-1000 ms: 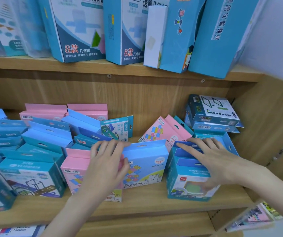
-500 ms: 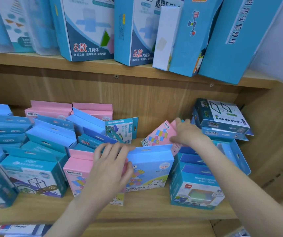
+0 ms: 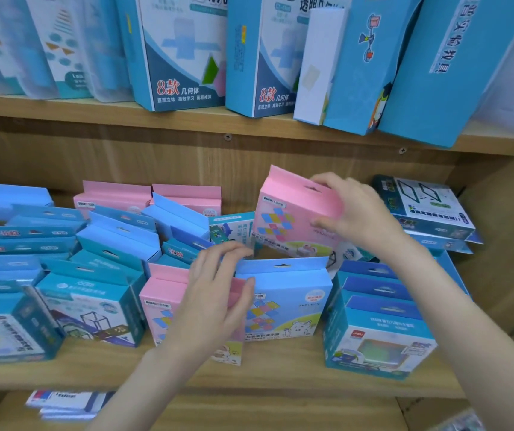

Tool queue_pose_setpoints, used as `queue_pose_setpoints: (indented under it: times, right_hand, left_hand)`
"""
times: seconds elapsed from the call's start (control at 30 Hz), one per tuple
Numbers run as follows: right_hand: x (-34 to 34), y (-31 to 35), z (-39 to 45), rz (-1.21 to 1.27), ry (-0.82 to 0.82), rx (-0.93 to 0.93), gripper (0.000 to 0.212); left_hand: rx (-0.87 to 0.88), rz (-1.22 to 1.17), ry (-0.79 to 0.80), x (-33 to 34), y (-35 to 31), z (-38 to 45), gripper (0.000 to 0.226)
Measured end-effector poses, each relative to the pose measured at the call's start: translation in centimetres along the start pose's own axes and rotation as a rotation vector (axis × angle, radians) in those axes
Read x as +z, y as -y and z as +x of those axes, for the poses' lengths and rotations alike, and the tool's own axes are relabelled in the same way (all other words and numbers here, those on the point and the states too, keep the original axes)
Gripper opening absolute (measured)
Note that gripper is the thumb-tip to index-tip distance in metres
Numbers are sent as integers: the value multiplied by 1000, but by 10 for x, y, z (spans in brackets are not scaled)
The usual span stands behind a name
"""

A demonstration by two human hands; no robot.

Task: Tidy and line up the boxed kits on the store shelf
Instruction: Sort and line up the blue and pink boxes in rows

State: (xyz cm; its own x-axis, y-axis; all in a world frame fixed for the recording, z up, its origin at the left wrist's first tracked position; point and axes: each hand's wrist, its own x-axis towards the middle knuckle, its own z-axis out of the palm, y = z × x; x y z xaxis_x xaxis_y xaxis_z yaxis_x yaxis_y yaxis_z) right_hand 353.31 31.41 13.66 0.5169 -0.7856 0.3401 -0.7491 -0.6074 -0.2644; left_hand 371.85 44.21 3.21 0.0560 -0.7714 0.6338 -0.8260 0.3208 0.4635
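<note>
Bright, even, cool light, soft shadow under the upper shelf (image 3: 187,119), motion blur, wide-angle bending at edges.

The shelf (image 3: 280,377) is seen as matt, grained wood; the pink box (image 3: 286,213) is printed cardboard (smooth, faintly glossy).

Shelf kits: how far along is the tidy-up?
Early to midway. Done: the teal stack at right stands in a row. In hand: the right hand grips a pink box lifted above the shelf; the left hand rests on the front pink box. Left: the tilted blue boxes behind.
</note>
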Motion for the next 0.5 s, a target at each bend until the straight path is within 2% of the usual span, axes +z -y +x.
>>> queue_pose_setpoints:
  times: [0.07,0.3,0.5]
  right_hand:
    - [-14,5,-9,5,-97,-35,61]
    - [-39,11,-32,46,-337,-251,55]
    - [-59,16,-37,131,-392,-245,58]
  left_hand:
    - [-12,-8,-34,-12,4,-4,33]
    - [22,202,-30,-54,41,-29,41]
    - [75,283,79,-56,58,-38,54]
